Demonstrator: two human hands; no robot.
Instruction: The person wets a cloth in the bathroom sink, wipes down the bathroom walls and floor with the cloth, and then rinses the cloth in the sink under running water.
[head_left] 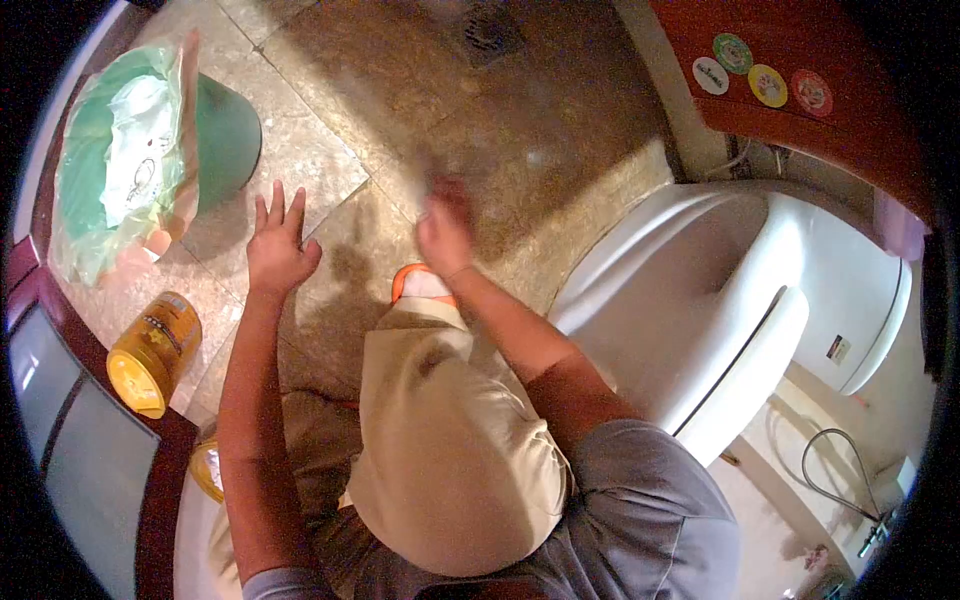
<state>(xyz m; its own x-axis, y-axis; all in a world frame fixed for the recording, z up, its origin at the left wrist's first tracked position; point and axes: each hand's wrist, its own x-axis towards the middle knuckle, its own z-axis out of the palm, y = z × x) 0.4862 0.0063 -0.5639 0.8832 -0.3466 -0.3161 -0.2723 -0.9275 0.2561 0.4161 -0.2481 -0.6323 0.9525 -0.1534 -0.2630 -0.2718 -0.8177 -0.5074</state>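
My left hand (281,250) is held over the tiled floor with its fingers spread and nothing in them. To its left stands a green trash bin (228,140) with a clear plastic liner and crumpled white packaging (140,150) inside. My right hand (446,228) hovers above the floor in front of my knee, its fingers smeared by motion, so I cannot tell whether they hold anything. Just below it shows the orange-edged slipper (408,276) on my foot. A yellow canister (155,350) with a yellow lid is on the floor at the left, below the bin.
A white toilet (650,290) stands close on my right, beneath a reddish-brown panel (740,30) with round stickers. A floor drain (490,35) lies at the far end. A dark-framed door (90,470) borders the left. Another yellow object (207,470) is partly hidden behind my left arm.
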